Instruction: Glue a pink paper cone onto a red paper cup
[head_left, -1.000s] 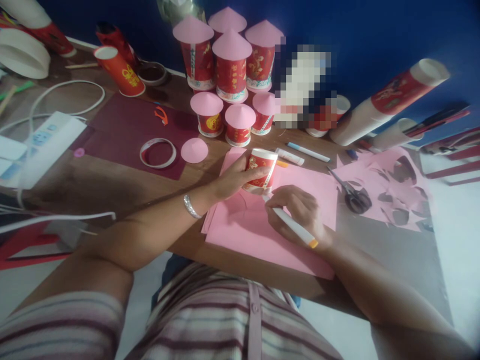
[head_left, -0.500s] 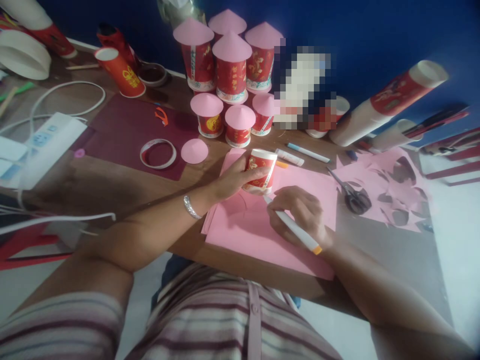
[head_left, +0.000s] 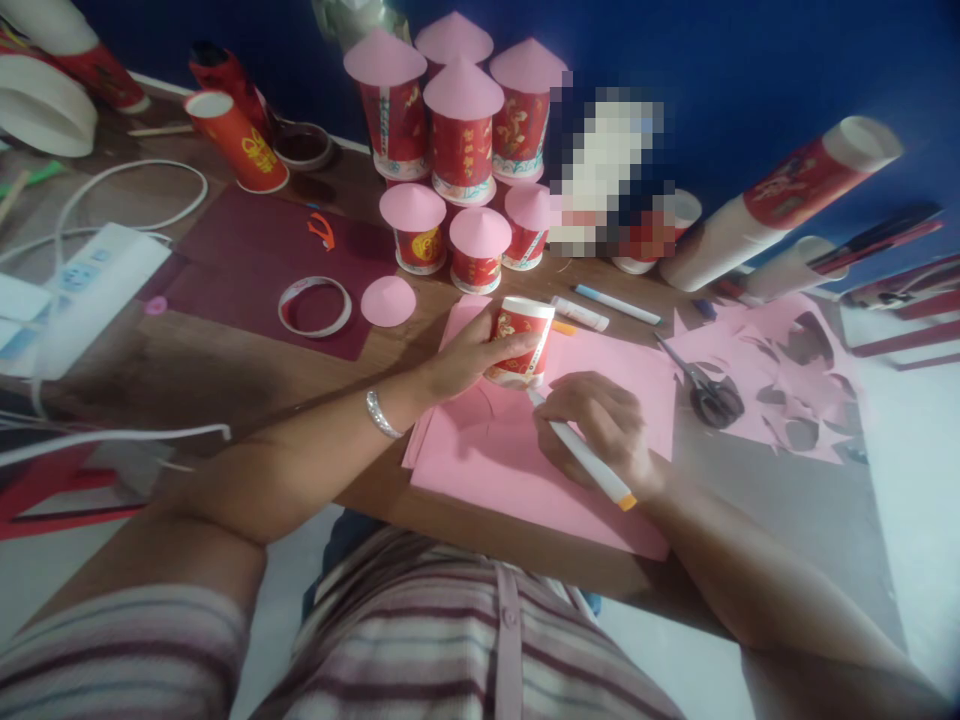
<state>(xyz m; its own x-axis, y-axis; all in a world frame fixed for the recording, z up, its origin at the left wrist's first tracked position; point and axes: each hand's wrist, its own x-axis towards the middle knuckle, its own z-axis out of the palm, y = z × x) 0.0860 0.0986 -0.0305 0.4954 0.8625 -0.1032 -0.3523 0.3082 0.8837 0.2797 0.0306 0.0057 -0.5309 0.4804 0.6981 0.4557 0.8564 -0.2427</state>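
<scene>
My left hand (head_left: 469, 357) is wrapped round a red and white paper cup (head_left: 517, 328), thumb across its front, holding it tilted over the pink paper sheets (head_left: 480, 470). In my right hand (head_left: 596, 420) is a white marker (head_left: 600, 470) with an orange end. Its tip is at the cup's lower rim; whether it touches cannot be made out. Behind the cup lie a glue stick (head_left: 581, 313), a blue-and-white marker (head_left: 619, 304) and part of an orange cap. A pink paper cone (head_left: 388, 301) rests left of the cup.
Several red cups with pink cone roofs (head_left: 463, 130) stand at the back. Scissors (head_left: 712, 395) lie by cut pink scraps (head_left: 795, 380) on the right. A tape roll (head_left: 315, 307) sits on dark red paper (head_left: 232, 250). A power strip (head_left: 90, 290) with cables is at left.
The view has shifted very slightly. Both hands keep their grip, with the marker's orange end moved a little to the left.
</scene>
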